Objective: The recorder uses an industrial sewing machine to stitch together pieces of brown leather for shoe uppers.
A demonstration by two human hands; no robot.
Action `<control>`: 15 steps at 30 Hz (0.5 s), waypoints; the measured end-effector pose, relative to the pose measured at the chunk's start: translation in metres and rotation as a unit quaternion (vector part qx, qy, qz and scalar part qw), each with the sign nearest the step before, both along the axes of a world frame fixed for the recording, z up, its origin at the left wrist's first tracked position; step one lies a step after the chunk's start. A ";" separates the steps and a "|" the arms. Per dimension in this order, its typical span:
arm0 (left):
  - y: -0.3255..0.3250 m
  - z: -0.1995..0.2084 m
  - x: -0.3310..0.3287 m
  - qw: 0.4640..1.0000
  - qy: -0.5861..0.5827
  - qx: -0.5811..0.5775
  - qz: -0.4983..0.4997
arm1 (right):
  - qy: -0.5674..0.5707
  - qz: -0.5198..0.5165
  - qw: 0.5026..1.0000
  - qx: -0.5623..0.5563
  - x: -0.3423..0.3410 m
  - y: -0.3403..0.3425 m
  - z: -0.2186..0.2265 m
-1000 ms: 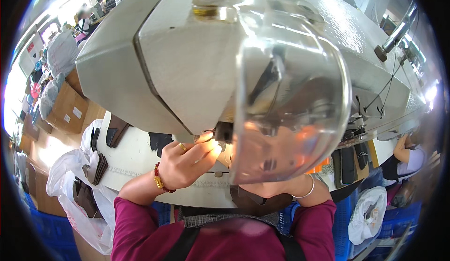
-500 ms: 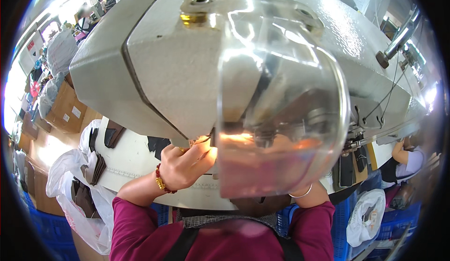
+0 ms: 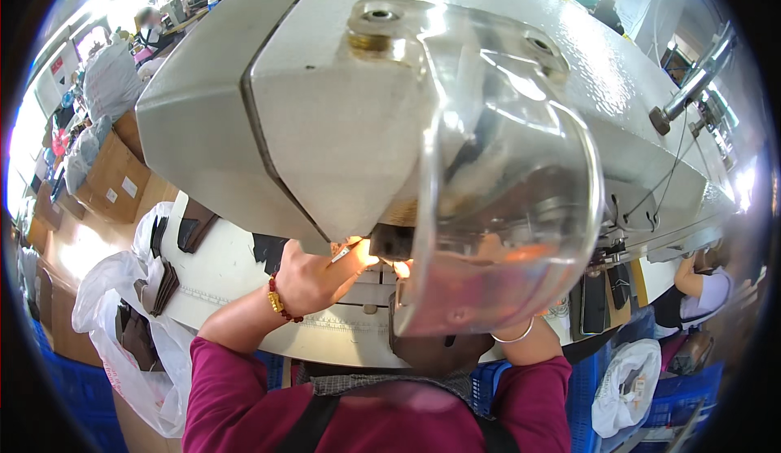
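Observation:
The big grey sewing machine head [image 3: 333, 119] fills the upper middle, with a clear plastic guard [image 3: 521, 225] on its front. My left hand [image 3: 309, 282] is up at the lit needle area under the head. Its fingers are bent together, and what they pinch is hidden. A dark brown leather-like piece [image 3: 431, 349] lies below the needle area, toward me. My right hand [image 3: 504, 302] is behind the guard beside this piece; only the wrist with its bangle shows plainly, the fingers being blurred through the plastic.
On the white sewing table [image 3: 220, 266], stacked dark pieces [image 3: 163, 290] stand at the left, near a white plastic bag [image 3: 106, 323]. Dark flat pieces [image 3: 595, 302] lie at the right. Beyond are cardboard boxes [image 3: 110, 180], blue crates [image 3: 81, 380] and a person [image 3: 700, 294].
The view has shifted slightly, so the guard covers less of the needle area and more of the brown piece shows. My left hand stays by the needle area.

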State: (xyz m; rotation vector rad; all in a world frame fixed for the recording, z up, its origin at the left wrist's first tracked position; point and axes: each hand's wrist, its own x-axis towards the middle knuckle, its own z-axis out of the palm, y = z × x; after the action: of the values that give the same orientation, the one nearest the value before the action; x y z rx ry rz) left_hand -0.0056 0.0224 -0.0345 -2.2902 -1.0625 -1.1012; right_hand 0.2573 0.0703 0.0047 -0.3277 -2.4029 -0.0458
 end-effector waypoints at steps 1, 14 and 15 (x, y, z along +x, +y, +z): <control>0.001 0.000 0.000 1.000 -0.006 0.005 -0.001 | 0.005 -0.014 1.000 -0.026 -0.001 0.000 0.000; 0.004 -0.002 -0.002 0.998 0.014 -0.057 -0.026 | 0.080 0.034 0.933 -0.350 0.025 0.001 -0.061; 0.006 -0.004 -0.003 0.997 0.020 -0.061 -0.031 | 0.073 0.014 0.938 -0.338 0.019 0.004 -0.067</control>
State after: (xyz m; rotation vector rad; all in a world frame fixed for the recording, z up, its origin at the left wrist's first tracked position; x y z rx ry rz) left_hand -0.0083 0.0280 -0.0381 -2.4457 -1.0770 -1.0366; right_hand 0.2765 0.0746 -0.0625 -0.5826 -2.2044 0.8049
